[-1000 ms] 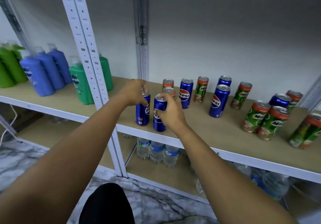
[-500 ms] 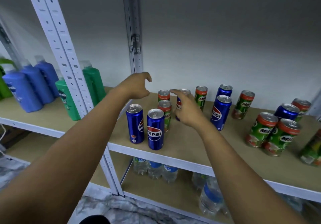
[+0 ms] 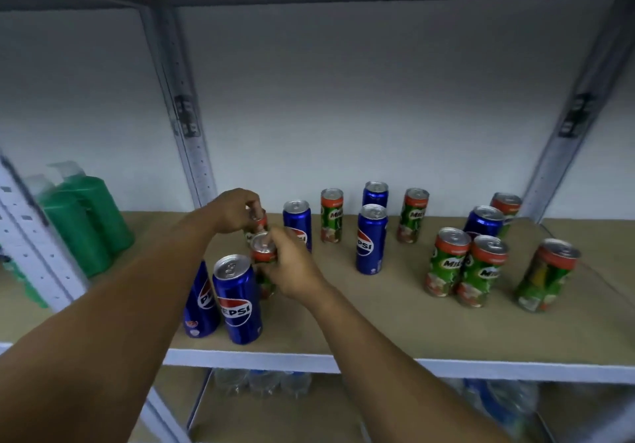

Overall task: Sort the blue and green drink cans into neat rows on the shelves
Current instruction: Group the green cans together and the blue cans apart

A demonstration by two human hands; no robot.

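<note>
Green, red-topped Milo cans sit under both hands. The left hand [image 3: 233,209] curls its fingers over the top of the rear Milo can [image 3: 257,225], which stands behind the front pair of Pepsi cans. The right hand [image 3: 292,267] wraps its fingers round the near Milo can [image 3: 264,257], just in front of the rear one and touching the back of the right-hand Pepsi can [image 3: 237,300]. That Pepsi can stands upright at the front edge of the shelf [image 3: 343,332], with a second Pepsi can [image 3: 201,301] touching it on the left, partly hidden by the left forearm.

To the right of the front Pepsi pair and further back, a third Pepsi can [image 3: 297,222] stands just behind the right hand. Beyond it stand a lone Milo can [image 3: 332,215], then two Pepsi cans one behind the other [image 3: 371,239], then another Milo can [image 3: 412,215]. Further right, two Milo cans [image 3: 464,265] stand touching, with a Pepsi can [image 3: 483,222] and a Milo can [image 3: 505,206] behind them. Furthest right from the pair are Milo cans [image 3: 546,274], blurred, so their number is unclear.

Left of the front Pepsi pair, past a white upright [image 3: 31,236], stand green bottles [image 3: 86,222]. Water bottles [image 3: 261,382] show on the shelf below.
</note>
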